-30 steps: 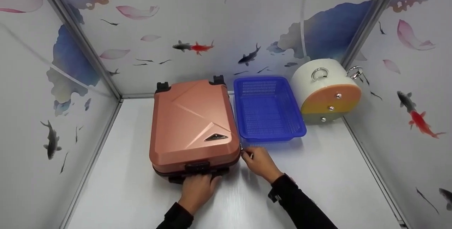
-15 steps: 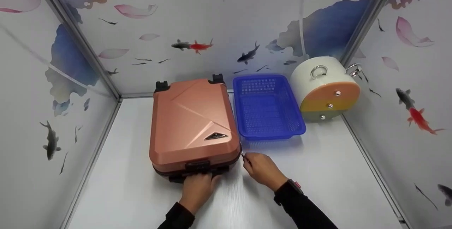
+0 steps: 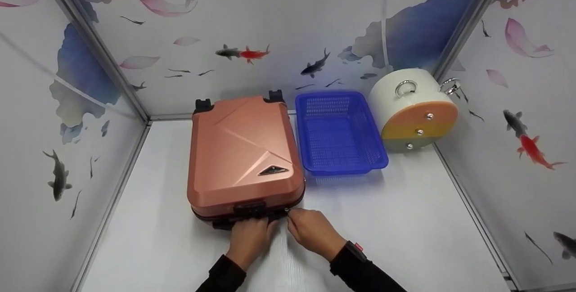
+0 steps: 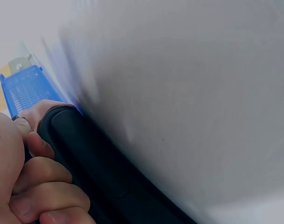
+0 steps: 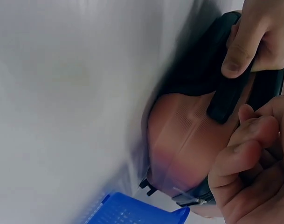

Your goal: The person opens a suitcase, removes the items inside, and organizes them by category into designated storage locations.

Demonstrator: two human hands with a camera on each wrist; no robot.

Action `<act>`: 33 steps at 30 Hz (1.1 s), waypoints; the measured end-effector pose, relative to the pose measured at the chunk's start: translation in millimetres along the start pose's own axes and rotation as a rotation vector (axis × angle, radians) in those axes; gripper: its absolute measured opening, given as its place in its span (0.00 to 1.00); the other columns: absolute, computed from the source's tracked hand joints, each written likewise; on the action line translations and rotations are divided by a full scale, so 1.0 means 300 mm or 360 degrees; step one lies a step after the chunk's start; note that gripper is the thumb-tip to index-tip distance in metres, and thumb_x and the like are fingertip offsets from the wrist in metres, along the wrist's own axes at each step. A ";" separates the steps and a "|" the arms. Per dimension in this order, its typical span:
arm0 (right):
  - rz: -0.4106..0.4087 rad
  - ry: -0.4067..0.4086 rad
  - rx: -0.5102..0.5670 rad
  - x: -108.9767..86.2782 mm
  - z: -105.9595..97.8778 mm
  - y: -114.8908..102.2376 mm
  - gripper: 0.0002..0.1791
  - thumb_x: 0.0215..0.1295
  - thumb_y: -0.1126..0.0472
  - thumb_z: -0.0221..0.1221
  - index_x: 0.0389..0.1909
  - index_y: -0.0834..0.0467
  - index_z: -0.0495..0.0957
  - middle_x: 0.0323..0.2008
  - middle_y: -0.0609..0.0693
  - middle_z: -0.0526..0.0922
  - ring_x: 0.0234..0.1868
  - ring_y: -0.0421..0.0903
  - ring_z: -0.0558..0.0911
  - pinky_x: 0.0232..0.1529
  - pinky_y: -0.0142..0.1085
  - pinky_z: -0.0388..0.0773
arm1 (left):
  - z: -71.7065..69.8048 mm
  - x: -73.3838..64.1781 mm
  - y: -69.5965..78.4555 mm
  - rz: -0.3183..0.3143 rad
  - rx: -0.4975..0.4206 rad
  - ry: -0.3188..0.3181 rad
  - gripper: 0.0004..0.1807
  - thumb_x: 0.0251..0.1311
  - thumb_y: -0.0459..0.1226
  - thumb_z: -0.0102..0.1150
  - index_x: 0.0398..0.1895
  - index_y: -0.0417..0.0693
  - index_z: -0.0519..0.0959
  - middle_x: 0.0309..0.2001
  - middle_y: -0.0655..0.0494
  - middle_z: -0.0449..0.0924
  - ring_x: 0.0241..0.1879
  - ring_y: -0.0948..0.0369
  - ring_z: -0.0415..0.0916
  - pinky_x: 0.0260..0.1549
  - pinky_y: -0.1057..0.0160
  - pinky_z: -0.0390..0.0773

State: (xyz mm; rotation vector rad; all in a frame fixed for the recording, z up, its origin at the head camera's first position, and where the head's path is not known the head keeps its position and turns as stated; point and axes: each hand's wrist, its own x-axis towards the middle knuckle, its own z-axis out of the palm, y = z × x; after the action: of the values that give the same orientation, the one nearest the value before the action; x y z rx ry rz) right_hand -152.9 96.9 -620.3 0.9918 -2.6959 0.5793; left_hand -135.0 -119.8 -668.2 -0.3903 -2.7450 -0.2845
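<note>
A rose-gold hard-shell suitcase (image 3: 245, 148) lies flat, its wheels toward the back wall. At its near end my left hand (image 3: 249, 240) grips the black carry handle (image 5: 225, 98), fingers curled under it as the left wrist view shows. My right hand (image 3: 315, 231) is at the suitcase's near right corner, thumb and fingers pinching the small zipper pull (image 3: 287, 210) on the seam. In the right wrist view the curled right fingers (image 5: 237, 161) hide the pull itself. Both hands are close together, the right one just beside the left.
A blue plastic basket (image 3: 305, 148) stands right of the suitcase. Beyond it sits a white rounded drawer box (image 3: 382, 98) with orange, yellow and green drawer fronts. Patterned panels (image 3: 270, 22) enclose the white table (image 3: 405, 220) at the back and sides.
My right hand has drawn the zipper pull from the suitcase's right side round the near corner, leftward toward my left hand. The left hand keeps its grip on the handle.
</note>
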 end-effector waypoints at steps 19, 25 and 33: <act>0.0172 -0.0140 0.0447 -0.009 0.010 -0.006 0.10 0.85 0.58 0.58 0.46 0.52 0.89 0.42 0.45 0.92 0.44 0.39 0.89 0.48 0.41 0.88 | -0.049 -0.042 0.052 -0.0011 -0.0260 0.0298 0.12 0.68 0.47 0.76 0.32 0.53 0.85 0.26 0.57 0.84 0.24 0.55 0.84 0.24 0.54 0.80; 0.0254 -0.0031 0.0616 -0.012 -0.004 0.025 0.09 0.81 0.63 0.62 0.45 0.54 0.91 0.42 0.47 0.94 0.40 0.35 0.87 0.43 0.35 0.86 | -0.044 -0.040 0.105 0.0011 -0.0154 0.0546 0.05 0.65 0.41 0.78 0.36 0.52 0.90 0.34 0.58 0.89 0.33 0.57 0.85 0.37 0.53 0.86; 0.0471 0.0309 0.0606 0.027 -0.063 0.076 0.05 0.77 0.62 0.64 0.42 0.54 0.88 0.36 0.43 0.88 0.33 0.35 0.82 0.35 0.31 0.81 | -0.048 0.036 0.149 -0.0086 -0.0085 0.0506 0.15 0.64 0.48 0.79 0.29 0.49 0.88 0.19 0.55 0.83 0.17 0.56 0.80 0.18 0.55 0.78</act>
State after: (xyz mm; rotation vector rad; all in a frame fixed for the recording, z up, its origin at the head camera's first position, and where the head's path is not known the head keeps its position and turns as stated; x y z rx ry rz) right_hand -172.7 116.3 -607.2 0.5692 -2.6239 1.2133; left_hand -126.7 -78.7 -644.4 -0.2594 -2.4424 -0.3982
